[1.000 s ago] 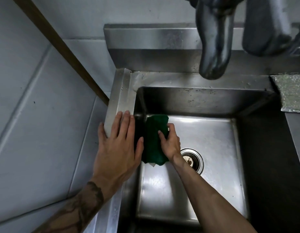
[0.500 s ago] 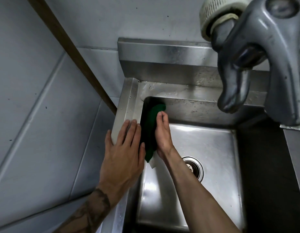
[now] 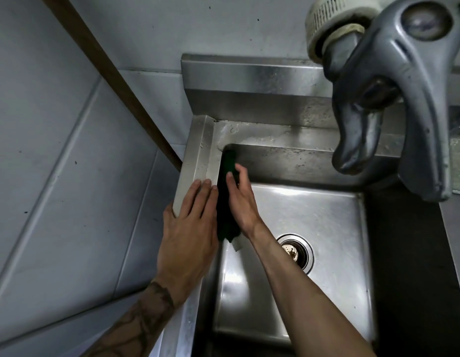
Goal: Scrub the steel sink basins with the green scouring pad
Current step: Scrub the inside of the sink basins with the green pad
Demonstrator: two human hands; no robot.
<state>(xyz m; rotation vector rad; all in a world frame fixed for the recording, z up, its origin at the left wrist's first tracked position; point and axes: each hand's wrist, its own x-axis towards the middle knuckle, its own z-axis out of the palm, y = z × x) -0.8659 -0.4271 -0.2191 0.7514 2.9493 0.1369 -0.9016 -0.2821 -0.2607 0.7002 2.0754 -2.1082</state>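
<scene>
The green scouring pad [image 3: 226, 199] is pressed flat against the left inner wall of the steel sink basin [image 3: 314, 222], reaching up into the back left corner. My right hand [image 3: 240, 202] holds it there with straight fingers laid on its face. My left hand [image 3: 189, 228] lies palm down on the sink's left rim [image 3: 198, 155], fingers together, right beside the pad. A pale corner pokes out under the pad's lower end.
A drain [image 3: 296, 251] sits in the basin floor to the right of my right forearm. A large grey tap [image 3: 388, 94] hangs close over the basin's back right. Tiled wall with a brown strip [image 3: 115, 81] lies to the left. A steel backsplash [image 3: 249, 76] runs behind.
My right hand has slid the pad up the left wall toward the back corner, and the pad now stands more edge-on. The view has tilted so the tap looms larger.
</scene>
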